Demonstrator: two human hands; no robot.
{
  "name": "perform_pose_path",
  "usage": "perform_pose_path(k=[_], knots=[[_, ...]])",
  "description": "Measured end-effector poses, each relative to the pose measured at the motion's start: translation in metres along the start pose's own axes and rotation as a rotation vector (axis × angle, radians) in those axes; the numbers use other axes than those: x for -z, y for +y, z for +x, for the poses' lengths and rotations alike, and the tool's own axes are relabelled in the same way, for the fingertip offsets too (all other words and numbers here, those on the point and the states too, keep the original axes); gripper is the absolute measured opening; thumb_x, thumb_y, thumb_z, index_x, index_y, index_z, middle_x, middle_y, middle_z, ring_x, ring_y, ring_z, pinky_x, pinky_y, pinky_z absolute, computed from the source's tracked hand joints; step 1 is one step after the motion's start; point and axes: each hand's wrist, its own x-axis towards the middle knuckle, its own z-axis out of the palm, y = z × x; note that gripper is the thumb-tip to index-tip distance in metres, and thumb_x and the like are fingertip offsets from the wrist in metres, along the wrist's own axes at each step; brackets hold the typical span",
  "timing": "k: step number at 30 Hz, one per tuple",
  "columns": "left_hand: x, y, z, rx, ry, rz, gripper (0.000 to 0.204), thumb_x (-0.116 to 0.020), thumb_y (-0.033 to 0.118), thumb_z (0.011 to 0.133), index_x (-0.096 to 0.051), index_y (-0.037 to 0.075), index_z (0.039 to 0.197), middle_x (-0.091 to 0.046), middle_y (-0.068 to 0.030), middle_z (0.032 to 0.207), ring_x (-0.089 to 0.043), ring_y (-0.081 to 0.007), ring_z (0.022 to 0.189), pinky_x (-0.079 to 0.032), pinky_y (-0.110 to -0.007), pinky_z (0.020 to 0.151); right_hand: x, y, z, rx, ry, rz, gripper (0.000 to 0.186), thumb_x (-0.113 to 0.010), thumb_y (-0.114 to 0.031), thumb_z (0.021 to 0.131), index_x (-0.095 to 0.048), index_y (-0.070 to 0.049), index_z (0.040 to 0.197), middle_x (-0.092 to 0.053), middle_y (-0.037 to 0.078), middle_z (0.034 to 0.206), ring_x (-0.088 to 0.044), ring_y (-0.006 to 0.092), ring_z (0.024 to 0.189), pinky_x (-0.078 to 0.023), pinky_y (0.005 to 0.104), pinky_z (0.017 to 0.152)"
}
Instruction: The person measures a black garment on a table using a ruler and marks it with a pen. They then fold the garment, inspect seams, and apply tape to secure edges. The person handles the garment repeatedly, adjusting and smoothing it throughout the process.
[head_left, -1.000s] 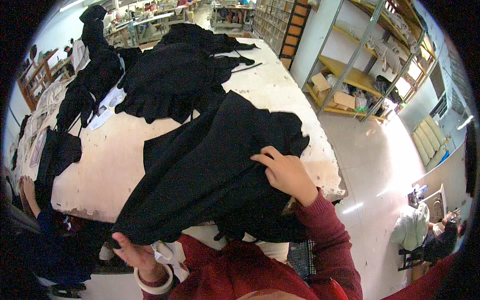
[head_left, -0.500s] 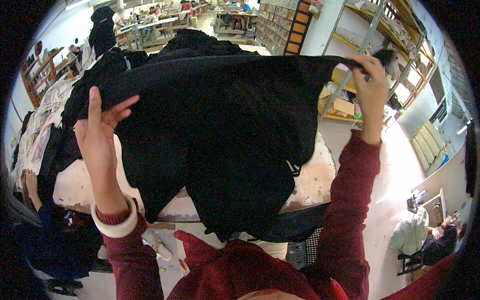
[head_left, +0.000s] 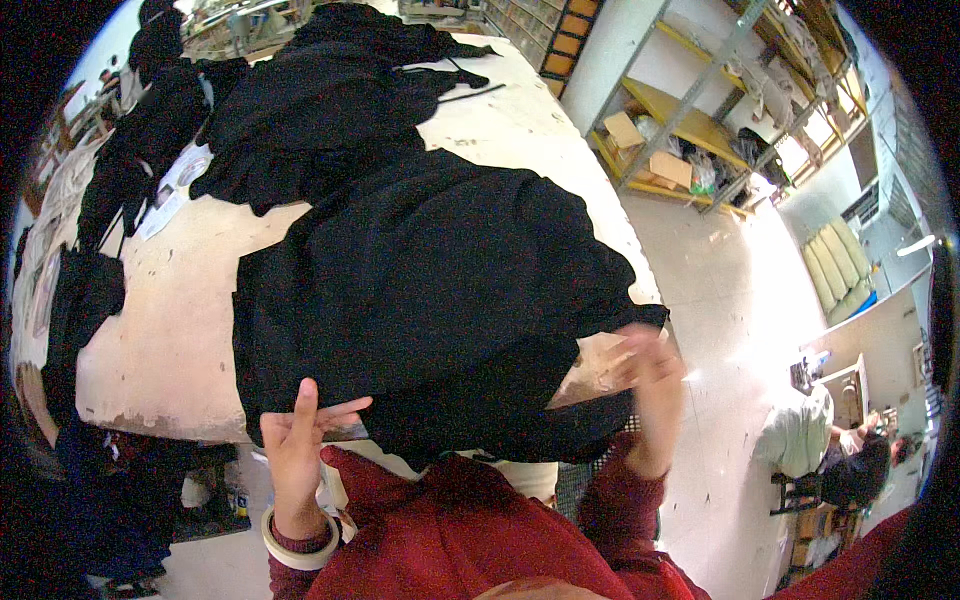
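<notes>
A black garment (head_left: 420, 280) lies spread over the near part of the pale table, its near edge hanging toward me. At its near left corner is my left hand (head_left: 295, 455), one finger pointing up and the others stretched sideways over the cloth's edge. A cream ring (head_left: 300, 545), like a tape roll or bangle, circles my left wrist. Beside the garment's right corner, my right hand (head_left: 655, 385) is smeared by motion, so its grip does not show.
More black garments (head_left: 320, 110) lie heaped farther up the table (head_left: 160, 330), near a paper sheet (head_left: 178, 190). Yellow-edged shelving (head_left: 680, 110) stands at right. Another person's arm (head_left: 35, 400) shows at far left; someone sits at lower right (head_left: 860, 455).
Both hands have come down and toward me. The black garment, stretched up before me earlier, now lies on the table. My right hand, earlier pinching its upper corner, has moved to the near right.
</notes>
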Motion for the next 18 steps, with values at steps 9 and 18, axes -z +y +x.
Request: perform_pose_path(k=[9, 18], knots=[[-0.001, -0.001, -0.013, -0.116, 0.227, 0.034, 0.031, -0.062, 0.024, 0.095, -0.044, 0.001, 0.085, -0.064, -0.0184, 0.072, -0.069, -0.0272, 0.066, -0.055, -0.033, 0.059, -0.165, -0.034, -0.069, -0.533, -0.947, 1.038, 0.036, -0.053, -0.021, 0.100, -0.053, 0.006, 0.123, -0.063, 0.021, 0.117, -0.067, 0.0248, 0.095, -0.055, 0.0337, 0.085], [0.000, -0.004, -0.020, -0.028, 0.029, -0.062, 0.027, -0.060, 0.013, 0.095, -0.063, -0.010, 0.082, -0.068, -0.0194, 0.080, -0.070, -0.0239, 0.072, -0.058, -0.035, 0.064, -0.140, -0.033, -0.062, -0.188, -0.439, 0.707, 0.022, -0.055, -0.014, 0.098, -0.054, -0.001, 0.080, -0.069, 0.019, 0.086, -0.069, 0.0252, 0.079, -0.056, 0.0353, 0.071]])
